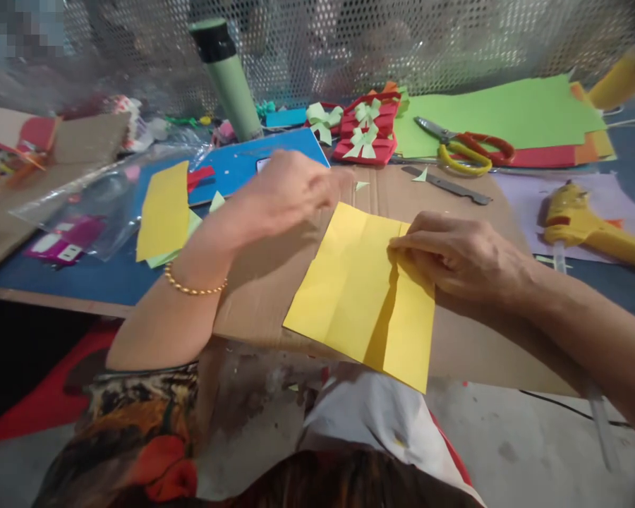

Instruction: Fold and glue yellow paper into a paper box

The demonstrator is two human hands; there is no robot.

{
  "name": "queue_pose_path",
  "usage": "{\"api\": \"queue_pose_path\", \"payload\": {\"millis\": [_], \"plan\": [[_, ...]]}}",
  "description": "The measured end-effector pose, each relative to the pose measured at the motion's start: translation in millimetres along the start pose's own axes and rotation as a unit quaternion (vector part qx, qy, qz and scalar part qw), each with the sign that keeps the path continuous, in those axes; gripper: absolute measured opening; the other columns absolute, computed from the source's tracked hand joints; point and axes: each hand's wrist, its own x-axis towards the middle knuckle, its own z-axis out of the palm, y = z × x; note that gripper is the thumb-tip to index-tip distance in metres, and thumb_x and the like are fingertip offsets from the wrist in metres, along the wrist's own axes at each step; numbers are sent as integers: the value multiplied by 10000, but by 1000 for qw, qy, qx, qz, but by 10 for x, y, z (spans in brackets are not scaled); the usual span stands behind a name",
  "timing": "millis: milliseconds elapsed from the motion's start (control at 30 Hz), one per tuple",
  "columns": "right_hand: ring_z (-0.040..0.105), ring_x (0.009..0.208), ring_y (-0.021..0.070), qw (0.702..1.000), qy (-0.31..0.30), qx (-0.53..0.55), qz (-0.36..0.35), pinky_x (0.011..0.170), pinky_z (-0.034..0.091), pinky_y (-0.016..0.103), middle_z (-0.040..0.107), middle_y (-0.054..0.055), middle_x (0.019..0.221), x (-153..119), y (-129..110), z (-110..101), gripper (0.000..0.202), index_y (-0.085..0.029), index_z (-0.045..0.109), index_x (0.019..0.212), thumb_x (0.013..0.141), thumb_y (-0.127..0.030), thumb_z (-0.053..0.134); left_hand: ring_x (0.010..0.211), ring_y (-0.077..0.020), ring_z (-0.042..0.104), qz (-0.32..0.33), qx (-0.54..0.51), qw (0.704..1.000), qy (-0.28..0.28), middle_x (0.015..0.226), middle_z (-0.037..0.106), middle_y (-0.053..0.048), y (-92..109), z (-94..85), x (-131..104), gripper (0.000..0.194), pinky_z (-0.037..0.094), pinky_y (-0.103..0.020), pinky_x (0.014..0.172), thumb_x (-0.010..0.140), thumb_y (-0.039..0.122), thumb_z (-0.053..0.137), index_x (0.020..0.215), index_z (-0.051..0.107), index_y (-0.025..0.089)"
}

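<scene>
A creased sheet of yellow paper [343,282] hangs over the near edge of the cardboard [264,296]. My right hand [460,257] pinches its upper right part between thumb and fingers; vertical fold lines run down the sheet. Left of the sheet's top corner, my left hand [291,190] is raised above the cardboard, apart from the paper. Motion smears its fingers, so I cannot make out whether they hold anything. A small pale green scrap [362,185] lies close to its fingertips.
Behind the sheet lie scissors [466,144], a dark blade [449,185] and green paper [497,116]. A yellow glue gun [587,226] rests at right. Red pieces with pale green bows [367,130] and a green bottle [233,85] stand at the back. Yellow paper [164,208] lies left.
</scene>
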Motion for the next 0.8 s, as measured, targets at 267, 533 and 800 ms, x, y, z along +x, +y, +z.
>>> {"api": "queue_pose_path", "payload": {"millis": [267, 533, 800], "plan": [[605, 780, 183, 993, -5, -70, -94, 683, 431, 314, 686, 96, 963, -21, -62, 17, 373, -207, 787, 1072, 1037, -176, 417, 576, -171, 724, -139, -50, 976, -158, 696, 762, -81, -81, -14, 57, 352, 510, -285, 580, 1013, 263, 645, 681, 692, 159], [436, 685, 140, 981, -38, -133, -139, 604, 288, 291, 582, 58, 935, -12, -185, 61, 369, -174, 734, 1332, 1093, -197, 454, 504, -144, 685, -141, -116, 965, -186, 700, 770, -50, -46, 54, 36, 69, 478, -253, 528, 947, 209, 714, 938, 744, 148], [432, 701, 136, 976, -51, -137, -159, 632, 293, 283, 580, 74, 986, -20, -178, 55, 516, -199, 656, 1509, 1033, -153, 460, 457, -113, 607, -108, -116, 947, -281, 596, 714, -35, -130, -2, 40, 369, 431, -250, 523, 927, 270, 725, 578, 628, 197]]}}
